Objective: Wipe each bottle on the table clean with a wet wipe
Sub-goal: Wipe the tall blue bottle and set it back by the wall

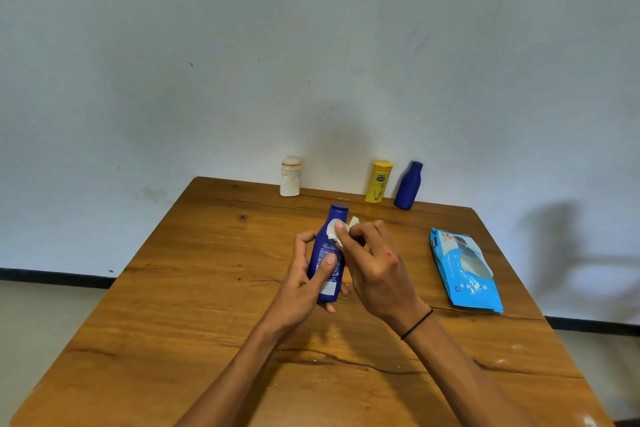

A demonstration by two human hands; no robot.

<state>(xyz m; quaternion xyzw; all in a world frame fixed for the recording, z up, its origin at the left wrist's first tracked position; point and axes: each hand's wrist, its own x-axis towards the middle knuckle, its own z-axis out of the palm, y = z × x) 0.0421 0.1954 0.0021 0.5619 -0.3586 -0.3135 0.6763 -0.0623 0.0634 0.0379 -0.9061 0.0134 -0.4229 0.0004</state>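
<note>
My left hand [306, 282] grips a tall dark blue bottle [329, 250] upright above the middle of the wooden table [194, 288], thumb across its label. My right hand [375, 267] pinches a small white wet wipe [337, 230] against the bottle's shoulder, just under the cap. Three more bottles stand along the table's far edge by the wall: a white one [290, 177] at the left, a yellow one [378, 182] and a smaller dark blue one [409, 185] side by side at the right.
A light blue pack of wet wipes [465, 270] lies flat on the right side of the table. A pale wall rises straight behind the table's far edge. The floor shows beyond both sides of the table.
</note>
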